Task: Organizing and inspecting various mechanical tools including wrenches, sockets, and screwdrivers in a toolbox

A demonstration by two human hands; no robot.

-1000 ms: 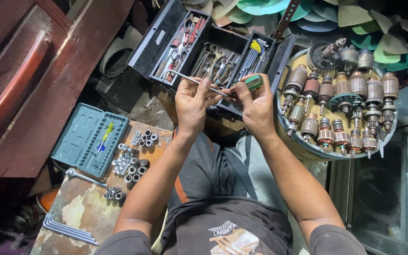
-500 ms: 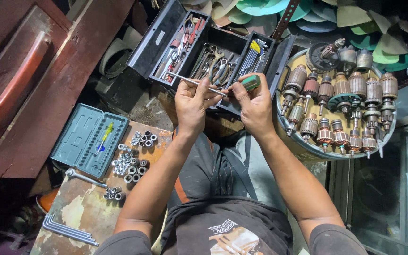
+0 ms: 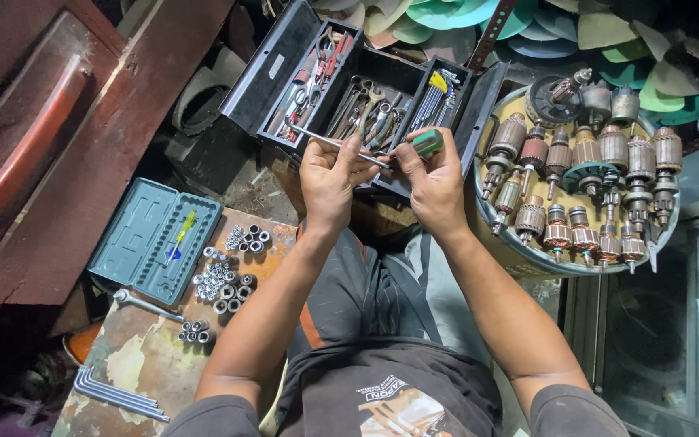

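Observation:
A green-handled screwdriver [image 3: 425, 143] with a long metal shaft is held across both hands, just in front of an open black toolbox [image 3: 278, 73]. My right hand [image 3: 437, 188] is closed around the green handle. My left hand [image 3: 329, 178] pinches the shaft near its middle, and the tip points left toward the toolbox trays of pliers and wrenches. Both forearms reach out over my lap.
A round tray [image 3: 511, 252] holding several copper-wound motor armatures stands at the right. On a worn board at the left lie an open teal socket case [image 3: 135, 235], several loose sockets [image 3: 220, 279], a ratchet handle [image 3: 146, 304] and hex keys [image 3: 115, 394]. Dark red wooden furniture stands far left.
Both hands stay on the screwdriver in the same place; the fingers of the left hand have shifted slightly along the shaft.

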